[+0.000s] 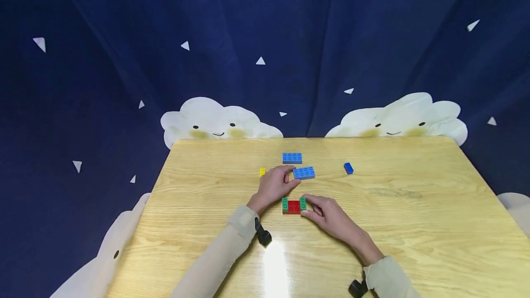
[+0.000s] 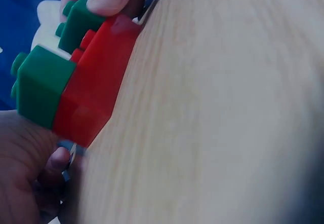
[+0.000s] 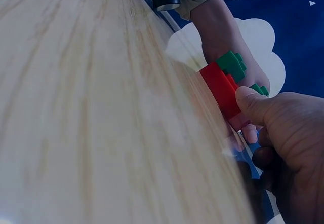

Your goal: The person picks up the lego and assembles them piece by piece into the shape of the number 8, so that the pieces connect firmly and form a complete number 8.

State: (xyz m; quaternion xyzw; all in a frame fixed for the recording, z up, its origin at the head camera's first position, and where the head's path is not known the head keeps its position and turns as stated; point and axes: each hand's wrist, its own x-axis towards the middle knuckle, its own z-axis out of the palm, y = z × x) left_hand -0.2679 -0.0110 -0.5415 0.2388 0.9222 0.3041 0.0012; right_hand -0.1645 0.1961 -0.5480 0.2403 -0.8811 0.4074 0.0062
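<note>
Both hands pinched: your left hand [image 1: 274, 184] a blue eight-stud plastic brick [image 1: 304, 173], your right hand [image 1: 331, 214] a green-topped red plastic block [image 1: 294, 207], nearer you on the wooden table [image 1: 397, 229]. Each seemed light, stiff, best gripped by its ends.

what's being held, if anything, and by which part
The right hand pinches the red-and-green brick stack at its right end; the left hand holds a light-blue brick by its left end.

Free tabletop [image 1: 418, 229] rightward, dark-blue brick [image 1: 348, 168] obstructing, gap between it and held light-blue brick [image 1: 304, 173]
</note>
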